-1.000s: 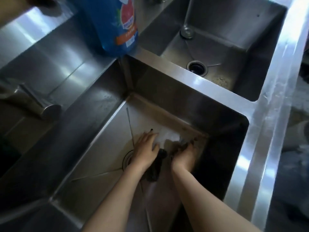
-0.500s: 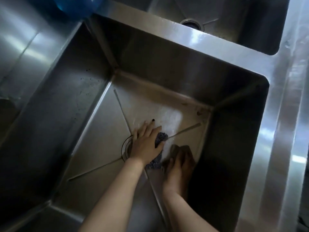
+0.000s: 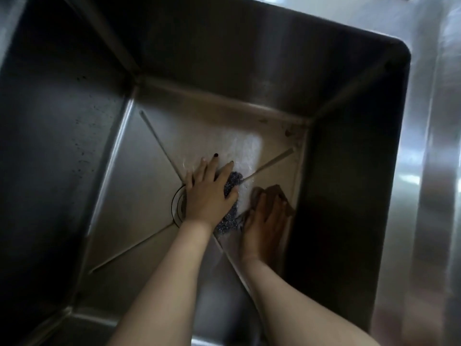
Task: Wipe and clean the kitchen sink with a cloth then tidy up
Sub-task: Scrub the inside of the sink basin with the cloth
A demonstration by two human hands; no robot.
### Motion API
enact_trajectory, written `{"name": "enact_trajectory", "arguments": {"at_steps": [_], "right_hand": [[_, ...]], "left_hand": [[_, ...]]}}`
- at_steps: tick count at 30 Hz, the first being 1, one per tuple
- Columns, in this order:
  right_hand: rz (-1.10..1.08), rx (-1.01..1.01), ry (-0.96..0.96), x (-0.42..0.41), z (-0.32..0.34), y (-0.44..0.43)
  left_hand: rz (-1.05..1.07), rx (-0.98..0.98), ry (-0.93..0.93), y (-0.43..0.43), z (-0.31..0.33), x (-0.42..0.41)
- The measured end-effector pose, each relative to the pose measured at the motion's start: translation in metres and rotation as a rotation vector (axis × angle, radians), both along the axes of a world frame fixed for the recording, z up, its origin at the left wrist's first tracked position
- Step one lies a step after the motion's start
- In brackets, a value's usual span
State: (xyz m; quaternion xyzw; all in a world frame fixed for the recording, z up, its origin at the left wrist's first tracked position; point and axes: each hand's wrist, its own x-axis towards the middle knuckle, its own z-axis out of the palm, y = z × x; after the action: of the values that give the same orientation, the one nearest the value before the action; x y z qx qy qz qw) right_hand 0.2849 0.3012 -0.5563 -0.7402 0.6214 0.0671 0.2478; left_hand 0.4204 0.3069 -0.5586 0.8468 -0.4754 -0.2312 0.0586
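Stainless steel fills my feed: a deep, square sink (image 3: 74, 146) seen from above, its dull walls speckled with dark spots at 9 o'clock. On the basin floor, toward 4 o'clock from the drain, a brown cloth (image 3: 274, 193) lies rumpled, close beside the foot of the right wall. The right hand (image 3: 265, 221) presses down on it with fingers laid straight, gripping nothing. Just beside it, at 10 o'clock, the left hand (image 3: 209, 193) lies spread, some nails dark, over a dark blue, glittering scouring pad (image 3: 232, 188). Its palm pushes the pad onto the steel, and its thumb rests along the pad's edge rather than closing round it. Pad and cloth nearly meet between the two wrists. White suds (image 3: 245, 151) streak the floor at 12 o'clock from the pad. Pressed ridges run from the corners toward the drain (image 3: 177, 203), whose ring shows only on the left hand's 9 o'clock side; the rest is under the palm. A brushed steel counter (image 3: 439, 171) borders the basin at 3 o'clock. Much of the cloth is under the right hand, so I cannot make out its full shape, and the right wall sits in deep shadow.
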Motion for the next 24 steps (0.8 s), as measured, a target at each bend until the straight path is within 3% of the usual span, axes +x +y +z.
{"name": "enact_trajectory", "arguments": {"at_steps": [7, 16, 24], "right_hand": [[-0.074, -0.165, -0.111, 0.013, -0.003, -0.007], [-0.041, -0.291, -0.029, 0.04, -0.011, -0.088], [-0.064, -0.233, -0.054, 0.011, -0.008, -0.038]], "left_hand": [[-0.017, 0.005, 0.045, 0.002, 0.001, 0.006], [-0.015, -0.003, 0.052, 0.001, -0.001, 0.005], [-0.026, 0.0, 0.049, 0.002, 0.0, 0.007]]}}
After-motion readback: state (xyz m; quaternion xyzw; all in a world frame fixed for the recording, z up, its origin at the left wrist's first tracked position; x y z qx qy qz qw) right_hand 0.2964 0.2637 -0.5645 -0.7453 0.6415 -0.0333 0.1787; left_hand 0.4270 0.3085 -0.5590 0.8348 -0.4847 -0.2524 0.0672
